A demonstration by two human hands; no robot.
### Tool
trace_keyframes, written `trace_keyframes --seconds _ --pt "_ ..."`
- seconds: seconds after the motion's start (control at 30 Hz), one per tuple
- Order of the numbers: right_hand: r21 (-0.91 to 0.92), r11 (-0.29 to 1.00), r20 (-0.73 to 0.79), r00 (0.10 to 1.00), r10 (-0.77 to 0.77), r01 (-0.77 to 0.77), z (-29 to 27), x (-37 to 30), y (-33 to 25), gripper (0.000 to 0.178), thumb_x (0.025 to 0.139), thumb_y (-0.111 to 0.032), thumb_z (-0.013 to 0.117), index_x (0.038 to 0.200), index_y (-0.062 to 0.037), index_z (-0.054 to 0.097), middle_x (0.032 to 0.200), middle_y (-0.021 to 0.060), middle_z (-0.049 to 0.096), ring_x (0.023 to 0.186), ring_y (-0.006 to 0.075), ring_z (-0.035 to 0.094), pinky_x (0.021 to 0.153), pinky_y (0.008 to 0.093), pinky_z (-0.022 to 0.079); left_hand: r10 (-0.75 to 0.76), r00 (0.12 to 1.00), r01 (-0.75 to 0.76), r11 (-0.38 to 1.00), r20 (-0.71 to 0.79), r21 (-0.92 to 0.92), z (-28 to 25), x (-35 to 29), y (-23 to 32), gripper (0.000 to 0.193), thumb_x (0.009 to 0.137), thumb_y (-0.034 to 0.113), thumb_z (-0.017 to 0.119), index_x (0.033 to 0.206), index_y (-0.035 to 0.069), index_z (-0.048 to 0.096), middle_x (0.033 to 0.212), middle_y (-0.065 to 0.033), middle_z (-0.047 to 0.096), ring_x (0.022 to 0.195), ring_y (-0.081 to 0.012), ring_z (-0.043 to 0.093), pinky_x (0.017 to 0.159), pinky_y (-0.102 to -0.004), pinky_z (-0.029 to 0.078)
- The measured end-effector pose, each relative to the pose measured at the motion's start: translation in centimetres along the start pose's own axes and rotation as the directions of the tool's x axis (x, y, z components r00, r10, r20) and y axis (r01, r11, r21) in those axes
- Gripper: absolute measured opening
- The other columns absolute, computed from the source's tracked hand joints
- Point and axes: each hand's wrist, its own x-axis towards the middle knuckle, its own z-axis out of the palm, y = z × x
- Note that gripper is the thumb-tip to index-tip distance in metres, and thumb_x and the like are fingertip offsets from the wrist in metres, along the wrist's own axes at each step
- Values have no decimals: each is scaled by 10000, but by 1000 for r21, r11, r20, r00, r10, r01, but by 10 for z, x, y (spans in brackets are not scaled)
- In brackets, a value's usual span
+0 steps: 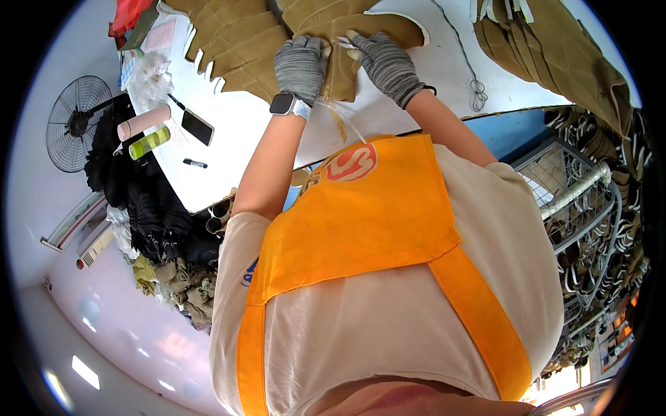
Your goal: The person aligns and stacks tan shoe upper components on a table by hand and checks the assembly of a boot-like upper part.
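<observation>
Both my hands wear grey striped knit gloves and are over a tan-brown fabric piece (pixel 342 78) at the far side of the white table (pixel 229 142). My left hand (pixel 302 68) has its fingers bent and closed on the left edge of the piece. On the right of it, my right hand (pixel 383 66) has its thumb and fingers drawn together at a small whitish item (pixel 345 44), too small to name. A band of more tan fabric with a white edge (pixel 399 29) lies just beyond. Pale strips (pixel 341 123) hang from the near end of the piece.
Stacked tan pieces (pixel 232 45) lie to the left, more (pixel 548 59) to the right. A phone (pixel 198 127), marker (pixel 195 163), pink bottle (pixel 143 123), green bottle (pixel 149 143) and plastic bag (pixel 149 80) are at the left. A fan (pixel 78 123) and wire cart (pixel 565 177) flank the table.
</observation>
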Motion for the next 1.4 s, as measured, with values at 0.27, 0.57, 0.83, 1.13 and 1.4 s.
trace_keyframes --seconds 0.27,0.57,0.83,1.13,1.4 --pt "-157 987 126 992 -23 43 -5 10 -4 406 885 -244 579 1290 -235 563 1014 123 622 900 289 634 769 424 523 -37 996 50 985 83 -167 5 11 -9 169 869 234 593 921 93 668 938 -142 642 885 -338 598 794 -437 477" --pt "-157 981 103 990 -96 112 -6 12 -7 356 909 -269 544 1261 -235 588 1014 108 617 917 272 624 788 415 516 -124 984 148 967 126 -209 4 15 -8 195 872 243 588 921 68 657 956 -169 638 912 -354 594 814 -442 471" --pt "-117 993 22 1000 -10 12 4 9 -15 324 927 -251 508 1233 -225 612 969 116 622 876 278 620 779 403 521 -111 990 125 974 83 -187 9 14 -9 257 878 289 611 957 47 649 944 -194 626 898 -374 594 793 -452 479" --pt "-141 989 40 999 -28 34 13 10 -11 285 940 -230 495 1195 -256 618 924 121 635 845 293 637 738 415 527 -133 986 149 977 105 -156 1 12 0 227 885 266 585 930 52 645 936 -185 629 900 -366 586 808 -448 470" --pt "-172 980 105 991 -86 104 4 11 -10 361 886 -158 551 1238 -229 596 958 102 629 870 279 628 761 406 527 -130 990 137 975 54 -176 17 8 -8 204 859 239 601 933 54 647 956 -183 624 906 -363 583 809 -444 465"
